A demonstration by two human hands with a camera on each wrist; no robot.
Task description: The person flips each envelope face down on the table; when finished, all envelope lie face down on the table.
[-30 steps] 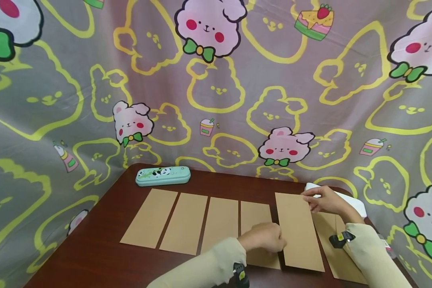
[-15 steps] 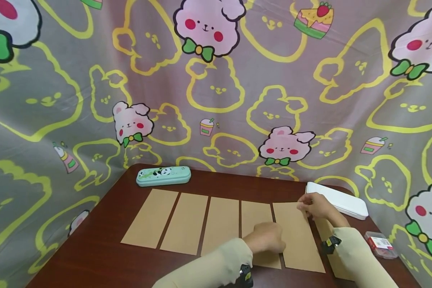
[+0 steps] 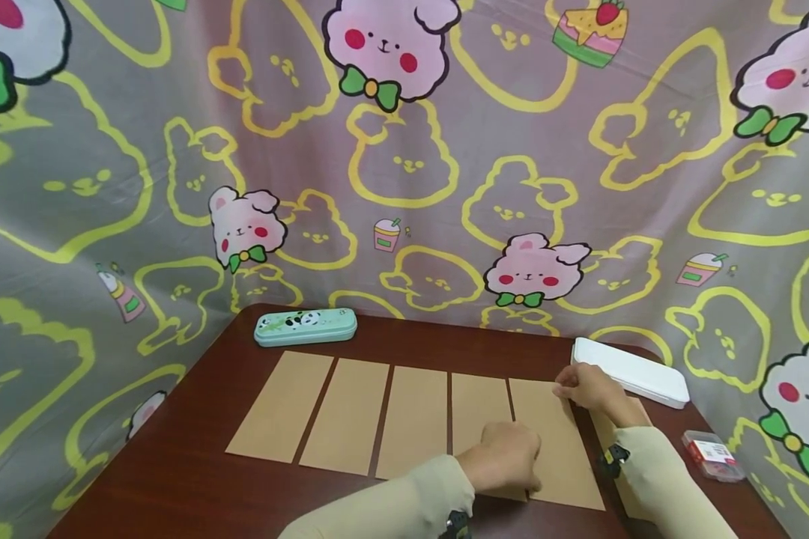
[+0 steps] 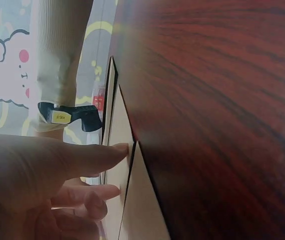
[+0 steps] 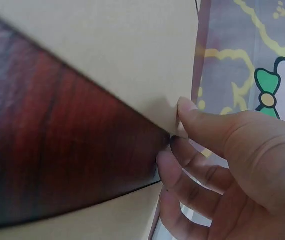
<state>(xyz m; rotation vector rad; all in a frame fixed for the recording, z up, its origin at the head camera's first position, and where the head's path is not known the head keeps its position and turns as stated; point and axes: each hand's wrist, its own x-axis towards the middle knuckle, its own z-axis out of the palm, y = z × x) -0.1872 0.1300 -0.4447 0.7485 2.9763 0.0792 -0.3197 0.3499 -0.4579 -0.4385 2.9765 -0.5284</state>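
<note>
Several flat brown cardboard sheets lie side by side in a row on the dark wooden table (image 3: 175, 479). My right hand (image 3: 593, 389) pinches the far right corner of the fifth sheet (image 3: 566, 457); the right wrist view shows the thumb on one side of that corner and the index finger at the other. Near the same sheet's front left corner is my left hand (image 3: 502, 457). In the left wrist view, its extended thumb (image 4: 100, 155) and index finger touch the sheet's top, while other fingers bend. The fourth sheet (image 3: 479, 404) is partly covered by this hand.
Another brown sheet (image 3: 628, 486) lies under the right forearm. A white case (image 3: 630, 368) stands behind it. To the right sits a small clear box (image 3: 713, 455) with a red and white label. A mint pencil case (image 3: 306, 327) rests back left. Patterned cloth hangs behind the table.
The fifth sheet, tilted and raised a second ago, has come down flat beside the fourth. My right hand moved down and slightly left with its corner; the left hand shifted slightly right.
</note>
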